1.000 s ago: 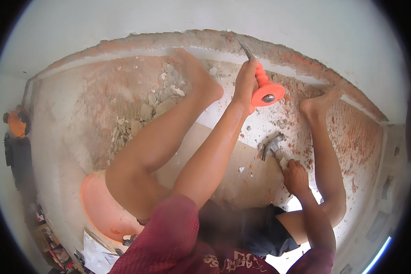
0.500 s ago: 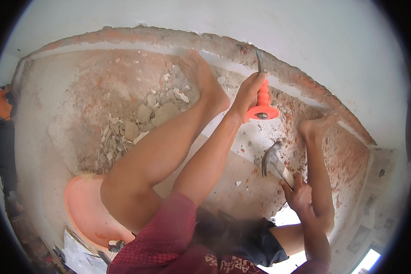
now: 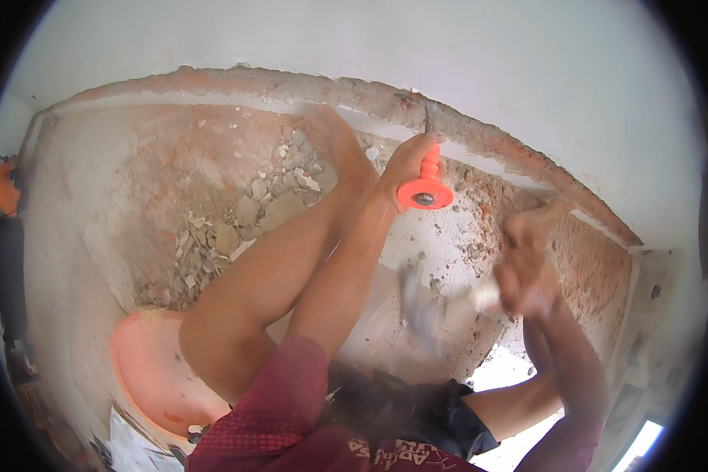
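One chisel (image 3: 430,161), orange ribbed grip with a round guard, the left hand (image 3: 407,167) wrapped about the grip, blade reaching the rough strip (image 3: 492,140) along the wall. One hammer (image 3: 425,315) (head blurred), below the chisel, the right hand (image 3: 523,279) closed around its pale handle. Rubble (image 3: 248,211) and one pinkish-orange basin (image 3: 153,366), both to the left.

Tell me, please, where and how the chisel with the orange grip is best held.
Probably by its ribbed orange sleeve, from the left, as the left hand does: the ridges suit a wrapped grasp, and the flared guard separates the hand from the exposed metal end.
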The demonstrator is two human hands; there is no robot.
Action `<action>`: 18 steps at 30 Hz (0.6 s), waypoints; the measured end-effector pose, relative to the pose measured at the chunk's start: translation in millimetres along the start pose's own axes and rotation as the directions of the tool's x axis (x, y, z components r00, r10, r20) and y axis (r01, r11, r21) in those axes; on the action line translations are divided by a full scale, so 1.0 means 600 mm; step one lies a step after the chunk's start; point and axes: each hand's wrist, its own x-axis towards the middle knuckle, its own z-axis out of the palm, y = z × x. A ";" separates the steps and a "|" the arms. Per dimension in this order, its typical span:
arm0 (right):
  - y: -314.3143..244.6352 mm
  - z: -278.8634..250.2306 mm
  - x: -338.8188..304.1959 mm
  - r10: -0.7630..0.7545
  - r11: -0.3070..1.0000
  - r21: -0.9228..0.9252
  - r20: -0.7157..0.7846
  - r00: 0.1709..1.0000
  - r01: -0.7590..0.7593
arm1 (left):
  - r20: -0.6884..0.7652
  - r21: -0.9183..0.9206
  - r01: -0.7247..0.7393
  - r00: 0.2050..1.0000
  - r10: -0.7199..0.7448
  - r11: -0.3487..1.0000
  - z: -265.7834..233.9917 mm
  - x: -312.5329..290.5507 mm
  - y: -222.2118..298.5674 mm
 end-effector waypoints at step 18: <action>-0.017 -0.022 -0.002 0.038 0.996 0.084 0.039 0.999 -0.041 | 0.086 -0.132 0.117 0.991 -0.106 0.984 0.005 0.026 -0.009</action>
